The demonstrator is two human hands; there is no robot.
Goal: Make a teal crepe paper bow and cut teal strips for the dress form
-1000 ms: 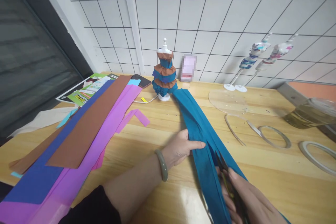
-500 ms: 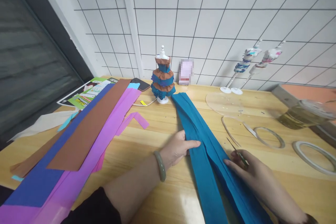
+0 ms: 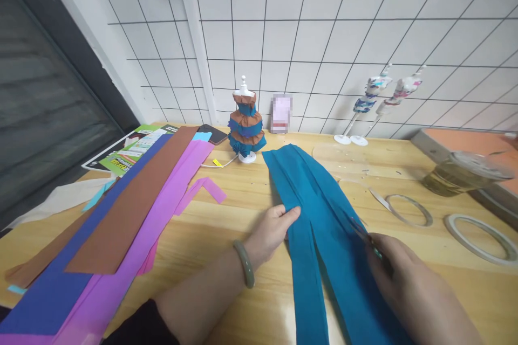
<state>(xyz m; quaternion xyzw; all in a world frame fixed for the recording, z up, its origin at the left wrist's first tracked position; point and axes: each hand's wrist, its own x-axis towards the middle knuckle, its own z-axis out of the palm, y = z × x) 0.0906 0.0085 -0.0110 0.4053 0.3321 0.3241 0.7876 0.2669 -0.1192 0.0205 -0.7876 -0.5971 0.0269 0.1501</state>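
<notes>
1. The green and white printed sheet (image 3: 128, 149) at the left middle of the frame carries lettering, but it is too small and slanted to read.
2. The card (image 3: 280, 113) standing against the tiled wall, upper middle of the frame, is blurred out.
3. No other text, number or brand can be read.
</notes>
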